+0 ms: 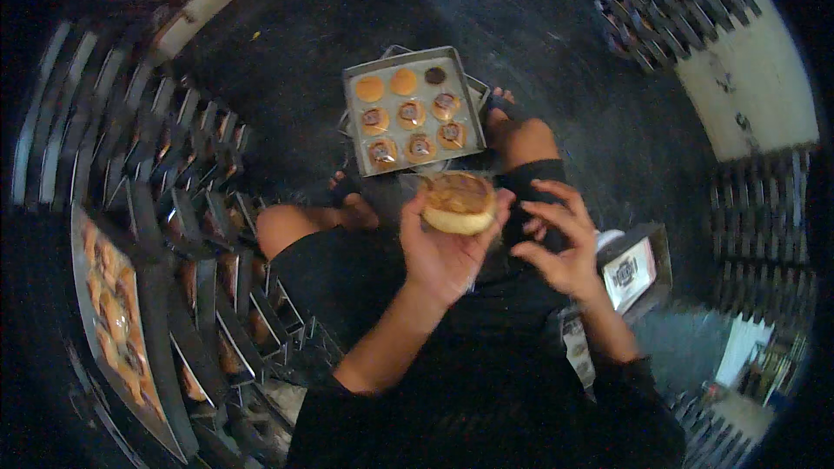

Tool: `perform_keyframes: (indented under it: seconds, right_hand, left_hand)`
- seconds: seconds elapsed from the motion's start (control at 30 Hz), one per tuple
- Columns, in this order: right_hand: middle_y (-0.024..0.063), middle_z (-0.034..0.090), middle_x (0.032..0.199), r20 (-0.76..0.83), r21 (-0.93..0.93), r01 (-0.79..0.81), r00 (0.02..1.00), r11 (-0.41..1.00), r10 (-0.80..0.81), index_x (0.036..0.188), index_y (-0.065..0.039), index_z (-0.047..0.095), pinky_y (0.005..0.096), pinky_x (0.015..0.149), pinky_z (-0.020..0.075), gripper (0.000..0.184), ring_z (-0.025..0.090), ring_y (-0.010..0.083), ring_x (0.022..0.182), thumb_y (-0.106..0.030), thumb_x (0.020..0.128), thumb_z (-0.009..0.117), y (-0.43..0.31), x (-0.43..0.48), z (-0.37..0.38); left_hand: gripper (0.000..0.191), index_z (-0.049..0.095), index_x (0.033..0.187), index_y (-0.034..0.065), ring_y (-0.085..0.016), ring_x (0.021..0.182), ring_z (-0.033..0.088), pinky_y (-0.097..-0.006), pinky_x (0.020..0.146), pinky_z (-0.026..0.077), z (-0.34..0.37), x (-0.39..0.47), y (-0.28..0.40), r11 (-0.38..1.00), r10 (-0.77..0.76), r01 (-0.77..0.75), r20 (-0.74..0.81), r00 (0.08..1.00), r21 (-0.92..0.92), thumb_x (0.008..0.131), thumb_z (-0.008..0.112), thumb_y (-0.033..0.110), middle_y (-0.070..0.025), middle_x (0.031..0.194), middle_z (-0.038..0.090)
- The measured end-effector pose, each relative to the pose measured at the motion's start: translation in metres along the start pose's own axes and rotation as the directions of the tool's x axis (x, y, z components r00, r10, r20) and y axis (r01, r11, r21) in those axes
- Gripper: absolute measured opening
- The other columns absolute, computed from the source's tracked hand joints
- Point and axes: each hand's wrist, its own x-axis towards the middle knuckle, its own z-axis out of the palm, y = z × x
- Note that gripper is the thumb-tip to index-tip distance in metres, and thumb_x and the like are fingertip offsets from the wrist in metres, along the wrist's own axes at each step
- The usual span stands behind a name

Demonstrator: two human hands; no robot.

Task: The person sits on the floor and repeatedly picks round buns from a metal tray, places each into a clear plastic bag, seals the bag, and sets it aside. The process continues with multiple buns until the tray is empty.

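Note:
A round bun (458, 203) with a browned top and pale side rests in my left hand (445, 254), held between the thumb and fingers. Just right of it, my right hand (557, 244) is raised with its fingers apart and nothing in it. Beyond my hands, a square metal tray (417, 169) holds several round buns in rows. The two nearer rows have clear film and printed labels over them, such as the wrapped bun (420, 146). In the far row are two plain golden tops (403, 82) and one dark top (434, 75).
Stacked metal trays of baked goods stand close on my left, the nearest a tray of buns (117, 326). On the right, a box (661, 267) holds printed plastic packaging (629, 273). More stacked trays (759, 208) line the right side. Another tray (479, 88) lies crosswise under the square tray.

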Motion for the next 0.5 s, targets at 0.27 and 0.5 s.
perform_keyframes:
  seconds: [0.27, 0.5]
  right_hand:
    - [0.0262, 0.072, 0.116, -0.324, 0.158, -0.289, 0.888, 0.944, 0.326, 0.116, 0.006, 0.061, 0.0280, 0.064, 0.0575, 0.015, 0.067, 0.0137, 0.066, 0.001, 0.102, 0.059, 0.025, -0.051, -0.017]
    - [0.0160, 0.073, 0.105, -0.367, 0.168, -0.399, 0.823, 0.901, 0.433, 0.115, 0.004, 0.070, 0.0257, 0.064, 0.0552, 0.018, 0.065, 0.0127, 0.069, -0.006, 0.101, 0.067, 0.014, -0.024, -0.014]
  left_hand:
    - [0.045, 0.065, 0.134, 0.0051, -0.031, 0.120, 0.066, -0.0405, 0.105, 0.050, -0.088, 0.036, -0.016, 0.100, 0.181, -0.203, 0.183, 0.966, 0.974, 0.100, 0.065, 0.034, -0.0154, 0.131, 0.068]
    - [0.025, 0.071, 0.116, 0.0021, -0.027, 0.105, 0.068, -0.0359, 0.096, 0.051, -0.030, 0.058, -0.051, -0.088, 0.445, -0.512, 0.494, 0.747, 0.854, 0.091, 0.074, 0.007, -0.0121, 0.109, 0.072]
